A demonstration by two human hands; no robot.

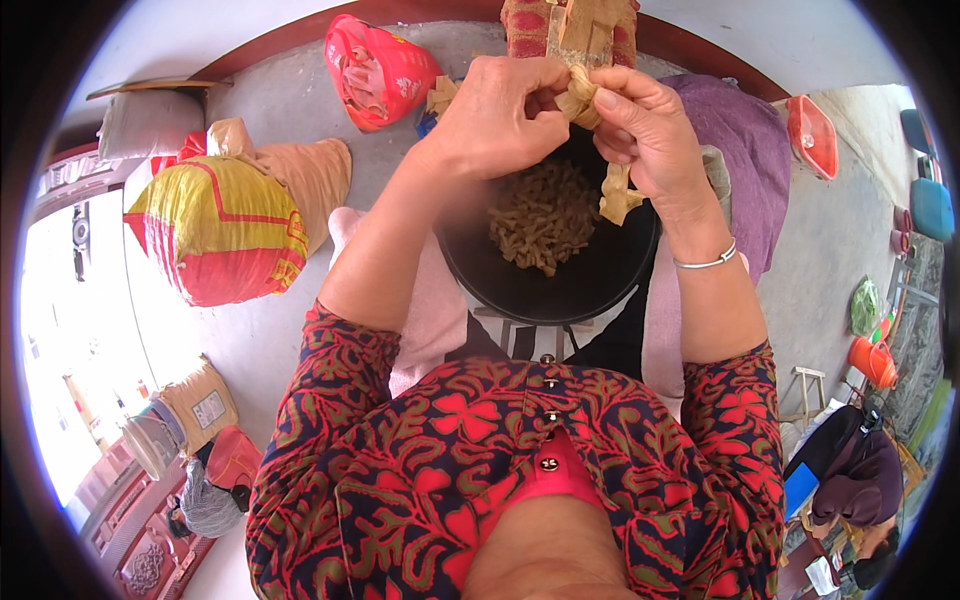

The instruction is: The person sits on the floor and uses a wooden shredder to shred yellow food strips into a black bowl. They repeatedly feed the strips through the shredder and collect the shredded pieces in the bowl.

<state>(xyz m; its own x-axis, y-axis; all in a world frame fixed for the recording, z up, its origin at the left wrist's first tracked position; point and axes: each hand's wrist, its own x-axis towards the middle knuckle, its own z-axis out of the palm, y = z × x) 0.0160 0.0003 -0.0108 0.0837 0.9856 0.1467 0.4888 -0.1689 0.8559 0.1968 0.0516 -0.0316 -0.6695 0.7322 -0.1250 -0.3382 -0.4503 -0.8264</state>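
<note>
Both hands meet at the top middle, above the far rim of a round black basin [472, 281]. My left hand [510, 112] pinches one side of a folded, knotted strip of tan, leaf-like material [581, 101]. On the other side of the same strip are the thumb and fingers of my right hand [645, 124], and a loose end hangs below them. Many short brown folded pieces [544, 217] lie in the basin. Just beyond the hands stands a wooden block [589, 34] with a reddish patterned cloth on either side of it.
A red bag [386, 75] stands beyond my left arm, and a yellow and red sack [232, 229] lies at the left. Purple cloth [735, 157] spreads right of the basin, with a red plastic basket [811, 137] farther right. Another person [859, 480] is at the lower right.
</note>
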